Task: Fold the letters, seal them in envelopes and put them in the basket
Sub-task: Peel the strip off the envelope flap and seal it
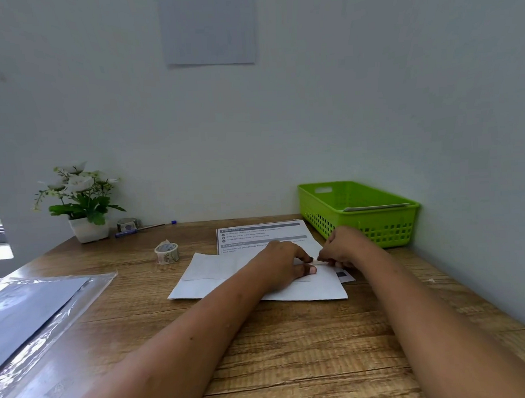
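Head view: both hands meet on one raised edge of a letter, with the basket just beyond the right knuckles.

Left hand (284, 268) pinches the white folded paper letter (216, 276) between thumb and forefinger, and the right hand (346, 247) closes its bunched fingertips on the same edge, almost tip to tip (whether a strip of tape sits between them is too small to tell). The letter lies flat under both hands, its long axis running left to right across the fingers. Beyond and right of the right fingers stands the green slotted plastic basket (385, 223) with a pale flat envelope (376, 207) inside; the right hand is nearer it. Well left of the left fingers sits a patterned roll of tape (166, 253). Underneath is a brown wood-grain table (292, 348), set into a corner of plain pale walls.
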A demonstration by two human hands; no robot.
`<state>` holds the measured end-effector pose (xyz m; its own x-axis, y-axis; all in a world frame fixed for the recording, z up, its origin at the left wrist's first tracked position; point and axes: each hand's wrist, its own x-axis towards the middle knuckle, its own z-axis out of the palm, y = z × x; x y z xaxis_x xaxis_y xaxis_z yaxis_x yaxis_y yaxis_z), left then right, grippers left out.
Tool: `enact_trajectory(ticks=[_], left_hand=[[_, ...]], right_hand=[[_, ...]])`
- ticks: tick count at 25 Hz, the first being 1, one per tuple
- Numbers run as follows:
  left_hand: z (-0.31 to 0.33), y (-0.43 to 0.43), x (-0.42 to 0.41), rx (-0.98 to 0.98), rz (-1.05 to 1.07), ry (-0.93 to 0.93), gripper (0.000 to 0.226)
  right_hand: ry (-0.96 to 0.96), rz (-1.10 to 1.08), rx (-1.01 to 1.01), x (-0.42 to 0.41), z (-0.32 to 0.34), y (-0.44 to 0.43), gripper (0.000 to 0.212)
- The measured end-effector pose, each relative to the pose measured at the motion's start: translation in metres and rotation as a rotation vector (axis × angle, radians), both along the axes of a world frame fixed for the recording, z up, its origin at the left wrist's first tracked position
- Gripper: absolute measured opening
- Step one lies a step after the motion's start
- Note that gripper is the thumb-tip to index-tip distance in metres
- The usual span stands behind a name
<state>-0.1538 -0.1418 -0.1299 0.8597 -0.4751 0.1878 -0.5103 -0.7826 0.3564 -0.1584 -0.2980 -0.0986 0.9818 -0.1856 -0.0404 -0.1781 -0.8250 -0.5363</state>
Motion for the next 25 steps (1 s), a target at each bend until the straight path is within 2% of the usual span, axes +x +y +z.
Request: enact_trajectory(ticks=[6, 10, 12, 16, 19, 21, 25], left_hand=[[0.004, 0.001, -0.005, 0.032, 0.046, 0.000, 0.043], [0.005, -0.001, -0.011, 0.102, 0.042, -0.020, 0.043], [0.007, -0.001, -0.013, 0.127, 0.035, -0.038, 0.042], [0.005, 0.000, -0.016, 0.148, 0.033, -0.072, 0.040], [0.003, 0.000, -0.017, 0.157, 0.035, -0.065, 0.042], [0.004, -0.001, -0.016, 0.189, 0.028, -0.069, 0.040], [0.003, -0.002, -0.016, 0.211, 0.051, -0.078, 0.039]], right_hand=[[0.010, -0.055, 0.027, -0.005, 0.004, 0.005, 0.016], [-0.031, -0.071, 0.048, -0.008, 0.005, 0.007, 0.008], [-0.049, -0.065, -0.015, -0.011, 0.006, 0.006, 0.008], [-0.056, 0.061, -0.068, -0.018, 0.006, 0.004, 0.017], [-0.066, 0.146, -0.199, -0.029, 0.004, 0.004, 0.040], [-0.084, 0.156, -0.288, -0.035, -0.001, 0.003, 0.049], [-0.099, 0.124, -0.331, -0.044, -0.007, 0.004, 0.054]])
